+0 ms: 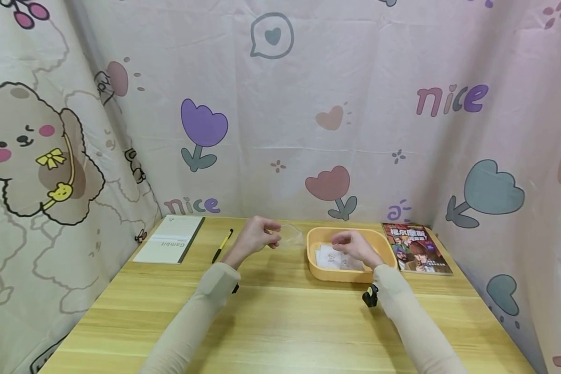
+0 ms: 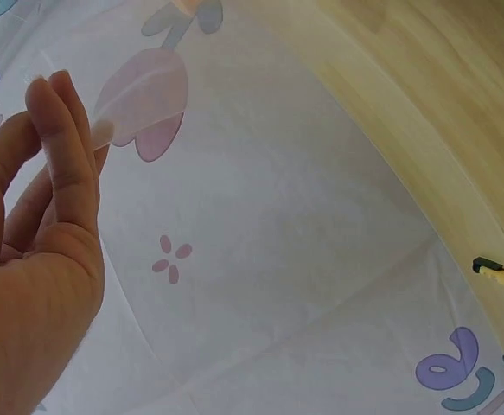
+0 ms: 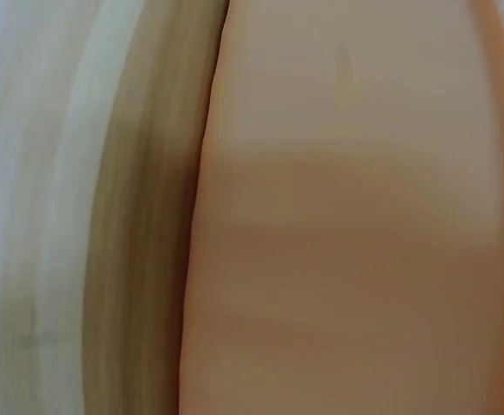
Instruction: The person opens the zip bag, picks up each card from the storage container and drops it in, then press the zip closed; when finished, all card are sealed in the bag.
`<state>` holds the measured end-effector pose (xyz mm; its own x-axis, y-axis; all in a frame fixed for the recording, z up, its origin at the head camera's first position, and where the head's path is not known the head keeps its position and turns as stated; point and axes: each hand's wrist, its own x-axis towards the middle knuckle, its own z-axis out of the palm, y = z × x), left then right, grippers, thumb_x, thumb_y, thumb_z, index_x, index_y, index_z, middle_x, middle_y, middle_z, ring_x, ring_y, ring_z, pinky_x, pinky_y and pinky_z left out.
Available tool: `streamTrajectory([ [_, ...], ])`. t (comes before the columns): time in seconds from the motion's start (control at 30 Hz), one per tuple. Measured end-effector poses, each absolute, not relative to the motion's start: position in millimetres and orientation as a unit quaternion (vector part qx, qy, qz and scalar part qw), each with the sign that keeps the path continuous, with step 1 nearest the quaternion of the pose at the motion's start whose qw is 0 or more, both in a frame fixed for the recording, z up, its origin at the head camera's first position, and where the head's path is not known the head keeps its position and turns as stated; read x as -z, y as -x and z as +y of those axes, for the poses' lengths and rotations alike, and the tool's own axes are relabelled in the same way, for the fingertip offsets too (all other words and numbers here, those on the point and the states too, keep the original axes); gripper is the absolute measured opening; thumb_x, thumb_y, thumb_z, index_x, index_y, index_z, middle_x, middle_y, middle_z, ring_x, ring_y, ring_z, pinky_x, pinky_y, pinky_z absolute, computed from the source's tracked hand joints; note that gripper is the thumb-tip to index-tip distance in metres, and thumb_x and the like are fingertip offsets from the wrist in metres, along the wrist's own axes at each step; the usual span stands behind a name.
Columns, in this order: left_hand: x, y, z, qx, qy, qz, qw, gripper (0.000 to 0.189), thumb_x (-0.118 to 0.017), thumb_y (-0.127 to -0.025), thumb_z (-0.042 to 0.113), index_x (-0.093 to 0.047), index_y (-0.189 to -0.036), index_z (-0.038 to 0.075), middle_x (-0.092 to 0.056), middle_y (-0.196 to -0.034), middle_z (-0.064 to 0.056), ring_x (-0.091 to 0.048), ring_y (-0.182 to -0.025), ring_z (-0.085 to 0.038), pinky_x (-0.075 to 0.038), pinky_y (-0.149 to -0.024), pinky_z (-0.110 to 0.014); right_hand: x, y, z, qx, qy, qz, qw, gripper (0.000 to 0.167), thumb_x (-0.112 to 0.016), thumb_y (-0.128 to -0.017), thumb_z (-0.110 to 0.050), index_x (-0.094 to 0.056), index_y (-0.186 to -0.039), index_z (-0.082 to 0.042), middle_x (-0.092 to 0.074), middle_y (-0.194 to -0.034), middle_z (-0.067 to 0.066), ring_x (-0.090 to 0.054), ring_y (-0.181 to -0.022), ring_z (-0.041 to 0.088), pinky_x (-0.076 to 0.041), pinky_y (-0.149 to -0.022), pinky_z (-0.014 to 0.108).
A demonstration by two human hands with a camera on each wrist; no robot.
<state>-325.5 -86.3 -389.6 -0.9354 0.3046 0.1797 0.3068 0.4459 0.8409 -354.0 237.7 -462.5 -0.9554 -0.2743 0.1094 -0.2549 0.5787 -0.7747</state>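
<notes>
My left hand [image 1: 257, 236] is raised over the table, left of a yellow plastic basket [image 1: 338, 275]. Between its thumb and fingers it pinches a thin, see-through plastic piece [image 1: 291, 236], which looks like a small clear bag and sticks out to the right. In the left wrist view the fingertips are close together on that film. My right hand [image 1: 359, 248] is over the basket's inside with bent fingers; whether they grip anything cannot be made out. Below it lie white sheets or packets [image 1: 329, 257] with faint drawings. The right wrist view shows only the basket wall [image 3: 347, 294], close and blurred.
A yellow and black pen [image 1: 223, 245] lies left of my left hand. Farther left is a white notebook [image 1: 170, 239] with a dark edge. A colourful comic-style book [image 1: 418, 249] lies right of the basket. A patterned curtain [image 1: 271, 104] hangs behind the wooden table [image 1: 285, 322].
</notes>
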Motion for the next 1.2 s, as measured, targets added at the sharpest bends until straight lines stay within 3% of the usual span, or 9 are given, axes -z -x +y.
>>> streamTrajectory([
  [0.2,391,328,-84,0.488,0.176,-0.855,-0.003,0.032,-0.072,-0.084,-0.001,-0.070,-0.115,-0.002,-0.070,-0.116,-0.020,-0.071,-0.064,-0.015,-0.063,-0.060,-0.027,466,360,253,0.382,0.168,0.908,0.043,0.039,-0.075,-0.079,0.003,-0.066,-0.117,0.006,-0.069,-0.113,0.022,-0.063,-0.094,0.026,-0.056,-0.083,0.033],
  [0.43,394,330,-80,0.488,0.186,-0.852,0.006,0.031,-0.071,-0.084,-0.004,-0.069,-0.115,-0.005,-0.069,-0.117,-0.022,-0.071,-0.064,-0.014,-0.063,-0.060,-0.028,471,361,257,0.339,0.169,0.923,0.071,0.056,-0.082,-0.075,-0.007,-0.062,-0.125,0.005,-0.065,-0.119,0.021,-0.056,-0.092,0.023,-0.048,-0.079,0.027],
  [0.53,394,329,-80,0.490,0.187,-0.852,0.005,0.031,-0.070,-0.084,-0.004,-0.069,-0.115,-0.005,-0.068,-0.118,-0.023,-0.071,-0.064,-0.014,-0.062,-0.059,-0.026,472,360,256,0.348,0.162,0.919,0.087,0.059,-0.082,-0.075,-0.008,-0.060,-0.127,0.006,-0.063,-0.121,0.022,-0.055,-0.096,0.025,-0.047,-0.083,0.029],
  [0.67,393,327,-81,0.491,0.188,-0.851,0.004,0.031,-0.070,-0.085,-0.004,-0.068,-0.116,-0.005,-0.068,-0.119,-0.023,-0.071,-0.066,-0.015,-0.063,-0.061,-0.028,474,359,252,0.376,0.144,0.910,0.101,0.060,-0.083,-0.073,-0.004,-0.060,-0.128,0.006,-0.060,-0.123,0.023,-0.053,-0.103,0.029,-0.046,-0.089,0.034],
  [0.9,391,325,-83,0.483,0.191,-0.855,0.002,0.032,-0.069,-0.086,-0.003,-0.068,-0.118,-0.004,-0.068,-0.119,-0.021,-0.071,-0.067,-0.014,-0.062,-0.060,-0.025,475,361,250,0.408,0.133,0.899,0.089,0.059,-0.079,-0.070,0.006,-0.062,-0.127,0.001,-0.061,-0.117,0.019,-0.054,-0.099,0.027,-0.048,-0.084,0.030],
  [1.07,391,326,-82,0.478,0.190,-0.858,0.006,0.031,-0.070,-0.085,-0.003,-0.069,-0.116,-0.003,-0.069,-0.117,-0.020,-0.071,-0.066,-0.014,-0.062,-0.059,-0.024,473,361,251,0.449,0.152,0.879,0.055,0.048,-0.072,-0.076,0.010,-0.061,-0.123,0.005,-0.063,-0.110,0.023,-0.059,-0.095,0.030,-0.054,-0.082,0.032],
  [1.2,391,326,-82,0.477,0.188,-0.859,0.006,0.031,-0.070,-0.085,-0.002,-0.069,-0.116,-0.003,-0.070,-0.117,-0.019,-0.071,-0.065,-0.014,-0.060,-0.057,-0.023,473,361,255,0.493,0.146,0.856,0.050,0.045,-0.068,-0.083,0.007,-0.059,-0.128,0.004,-0.065,-0.113,0.025,-0.063,-0.092,0.025,-0.057,-0.079,0.030],
])
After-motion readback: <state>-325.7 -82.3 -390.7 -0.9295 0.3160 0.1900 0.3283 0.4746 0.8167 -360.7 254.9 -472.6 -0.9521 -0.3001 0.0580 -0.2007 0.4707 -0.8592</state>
